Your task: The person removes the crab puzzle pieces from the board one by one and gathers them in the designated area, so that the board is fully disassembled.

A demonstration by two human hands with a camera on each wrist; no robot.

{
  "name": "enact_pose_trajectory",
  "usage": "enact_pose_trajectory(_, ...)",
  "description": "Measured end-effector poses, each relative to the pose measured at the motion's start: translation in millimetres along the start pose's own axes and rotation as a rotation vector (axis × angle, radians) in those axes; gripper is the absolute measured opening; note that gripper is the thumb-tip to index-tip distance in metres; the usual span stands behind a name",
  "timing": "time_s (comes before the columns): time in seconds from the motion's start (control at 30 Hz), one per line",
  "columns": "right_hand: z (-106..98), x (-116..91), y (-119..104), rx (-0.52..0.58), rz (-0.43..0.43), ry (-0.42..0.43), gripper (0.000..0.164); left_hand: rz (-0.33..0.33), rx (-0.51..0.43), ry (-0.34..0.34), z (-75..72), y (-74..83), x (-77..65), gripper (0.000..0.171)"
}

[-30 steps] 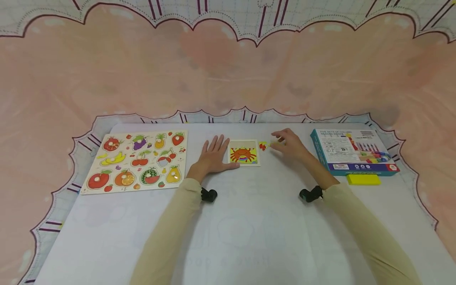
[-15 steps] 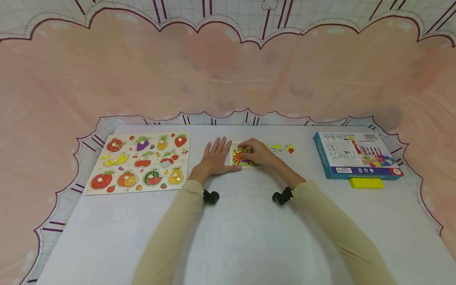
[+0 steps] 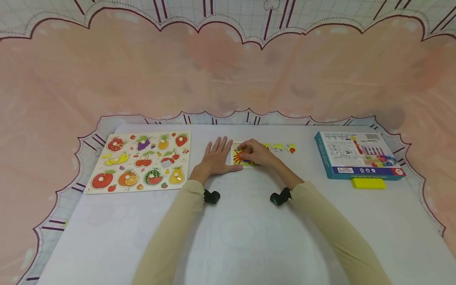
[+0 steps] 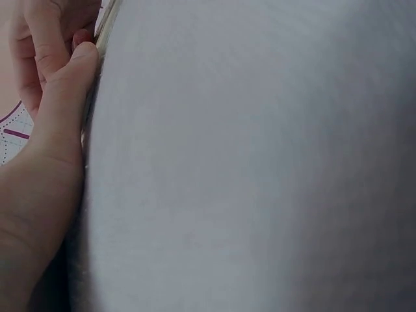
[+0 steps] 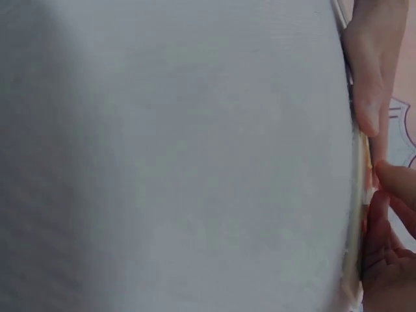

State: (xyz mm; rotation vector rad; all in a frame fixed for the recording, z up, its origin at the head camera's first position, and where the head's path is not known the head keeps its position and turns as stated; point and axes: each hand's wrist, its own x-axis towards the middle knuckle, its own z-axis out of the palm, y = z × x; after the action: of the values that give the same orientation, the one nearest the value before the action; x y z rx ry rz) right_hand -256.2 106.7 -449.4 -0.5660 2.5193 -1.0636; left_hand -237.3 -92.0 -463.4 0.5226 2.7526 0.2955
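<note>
A small framed puzzle (image 3: 236, 158) with an orange crab on yellow lies flat at the middle of the table. My left hand (image 3: 215, 158) rests flat and spread at its left side, thumb along its lower left corner. Over the puzzle, my right hand (image 3: 259, 152) bends its fingers and pinches at the crab picture, covering much of it. In the right wrist view, the right hand (image 5: 390, 260) has thumb and fingertip close together around a reddish bit at the puzzle's edge. Several small coloured puzzle pieces (image 3: 278, 147) lie in a row right of the frame.
A knobbed fruit puzzle board (image 3: 149, 187) lies on the left. To the right stand a teal and purple toy box (image 3: 360, 156) and, at its front edge, a yellow block (image 3: 368, 183). The white tabletop (image 3: 242, 237) stretches toward the person.
My right hand has moved left from the small loose pieces onto the crab puzzle, uncovering the row of pieces. In the last half second it barely moved. The left hand stayed in place.
</note>
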Motion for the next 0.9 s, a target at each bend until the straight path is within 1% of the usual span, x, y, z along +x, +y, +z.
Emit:
enact_pose_trajectory(0.17, 2.3, 0.6, 2.2, 0.040, 0.008, -0.012, 0.037, 0.001, 0.000, 0.008, -1.0, -0.1, -0.4, 0.106)
enact_pose_trajectory(0.3, 3.6, 0.2, 3.2, 0.052, 0.011, -0.003, 0.036, 0.002, 0.002, 0.009, -1.6, 0.2, -1.0, 0.105)
enact_pose_trajectory(0.6, 8.2, -4.5, 4.5, 0.005, -0.028, 0.042, 0.036, 0.011, 0.003, 0.020, 1.6, 0.5, -0.4, 0.105)
enact_pose_trajectory(0.73, 8.6, -4.2, 3.0, -0.012, -0.014, 0.041, 0.036, 0.013, 0.004, 0.026, 2.5, 0.1, 0.5, 0.105)
enact_pose_trajectory(0.9, 9.5, -2.0, 2.2, -0.008, 0.010, 0.036, 0.033, 0.012, 0.003, 0.026, 1.8, 0.6, -0.2, 0.106)
